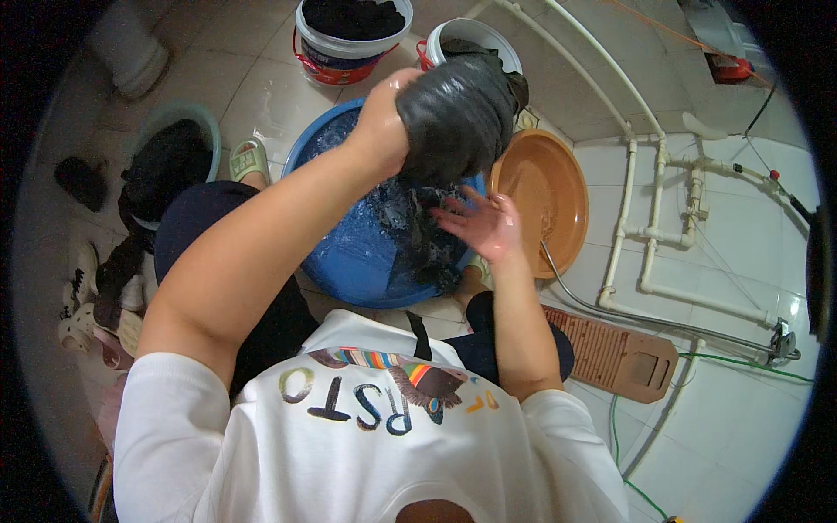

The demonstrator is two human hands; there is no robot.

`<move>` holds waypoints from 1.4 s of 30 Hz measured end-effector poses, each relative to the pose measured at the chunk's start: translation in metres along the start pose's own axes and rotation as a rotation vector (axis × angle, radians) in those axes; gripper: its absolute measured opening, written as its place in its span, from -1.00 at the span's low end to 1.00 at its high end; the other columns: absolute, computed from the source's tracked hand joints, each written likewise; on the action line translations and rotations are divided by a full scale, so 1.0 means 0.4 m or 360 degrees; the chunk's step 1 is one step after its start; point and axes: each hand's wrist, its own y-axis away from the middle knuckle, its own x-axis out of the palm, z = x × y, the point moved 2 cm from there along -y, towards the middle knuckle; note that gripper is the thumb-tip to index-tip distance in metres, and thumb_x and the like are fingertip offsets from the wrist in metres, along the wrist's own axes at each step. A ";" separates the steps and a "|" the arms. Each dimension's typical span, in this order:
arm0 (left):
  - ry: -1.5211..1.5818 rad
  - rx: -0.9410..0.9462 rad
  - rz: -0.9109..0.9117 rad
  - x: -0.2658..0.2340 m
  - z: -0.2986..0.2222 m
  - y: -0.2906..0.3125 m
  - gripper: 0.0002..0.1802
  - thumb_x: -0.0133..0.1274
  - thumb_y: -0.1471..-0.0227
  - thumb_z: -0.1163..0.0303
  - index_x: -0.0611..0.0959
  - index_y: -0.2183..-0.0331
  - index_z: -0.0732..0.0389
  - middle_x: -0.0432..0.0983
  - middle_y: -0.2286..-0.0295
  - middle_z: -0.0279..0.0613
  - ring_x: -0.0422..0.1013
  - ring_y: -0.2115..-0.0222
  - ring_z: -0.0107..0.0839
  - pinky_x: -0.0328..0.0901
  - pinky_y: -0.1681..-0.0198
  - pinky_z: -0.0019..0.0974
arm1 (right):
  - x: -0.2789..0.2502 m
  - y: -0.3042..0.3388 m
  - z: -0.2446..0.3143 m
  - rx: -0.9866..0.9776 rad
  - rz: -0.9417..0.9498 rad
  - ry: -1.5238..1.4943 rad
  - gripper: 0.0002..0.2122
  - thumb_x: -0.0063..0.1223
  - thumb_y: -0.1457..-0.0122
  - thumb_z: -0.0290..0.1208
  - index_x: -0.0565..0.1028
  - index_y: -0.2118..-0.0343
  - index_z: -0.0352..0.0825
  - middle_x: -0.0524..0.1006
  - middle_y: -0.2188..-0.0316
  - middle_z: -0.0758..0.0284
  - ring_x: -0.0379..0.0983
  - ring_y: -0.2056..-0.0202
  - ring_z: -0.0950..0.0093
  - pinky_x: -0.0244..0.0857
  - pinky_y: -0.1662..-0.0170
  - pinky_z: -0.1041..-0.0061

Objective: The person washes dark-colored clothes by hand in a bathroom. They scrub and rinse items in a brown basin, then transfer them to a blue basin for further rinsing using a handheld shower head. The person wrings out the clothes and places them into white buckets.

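On the near right, a brown washboard (615, 356) is beside white wall tiles (724, 279). In the middle of the tiled floor (270, 91), a blue basin (336, 261) holds water and dark fabric (418, 248); an orange-brown basin (562, 205) is just to its right, and a pale green tub (212, 131) of dark laundry (174, 161) to its left. At the far side, two white-rimmed buckets (349, 50) contain dark cloth. The right hand (490, 227) is spread above the blue basin, its fingers parted; whether it touches anything, I cannot tell. Farther off, the left hand (384, 126) grips a wet dark garment (458, 118), raised over the basin's far part.
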 end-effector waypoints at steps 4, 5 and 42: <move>-0.0850 0.0165 0.0185 0.041 0.000 0.066 -0.70 -0.02 0.10 0.50 0.42 0.23 0.25 0.45 0.32 -0.23 0.36 0.28 -0.49 0.26 0.16 -0.37 | 0.082 -0.068 -0.084 -0.0426 0.0620 0.0790 -0.36 -0.12 -0.05 -0.03 0.03 -0.13 -0.27 0.11 -0.09 0.17 0.06 -0.08 0.08 -0.07 -0.14 0.15; -0.1118 0.0228 0.0270 0.053 -0.004 0.078 -0.70 0.00 0.12 0.52 0.43 0.24 0.25 0.44 0.32 -0.25 0.35 0.27 -0.51 0.25 0.16 -0.39 | 0.086 -0.069 -0.086 -0.0577 0.0636 0.0827 -0.39 -0.13 -0.07 -0.06 0.03 -0.13 -0.26 0.12 -0.09 0.21 0.06 -0.08 0.15 -0.08 -0.15 0.21; 0.0257 -0.0901 0.0185 -0.122 0.123 0.048 -0.65 -0.25 -0.06 0.31 0.48 0.20 0.29 0.49 0.31 -0.07 0.46 0.36 -0.31 0.36 0.23 -0.21 | 0.388 0.082 0.038 -0.1884 0.0721 0.3250 -0.81 0.17 0.35 -0.32 0.43 0.66 -0.28 0.37 0.60 0.27 0.37 0.55 0.26 0.28 0.50 0.37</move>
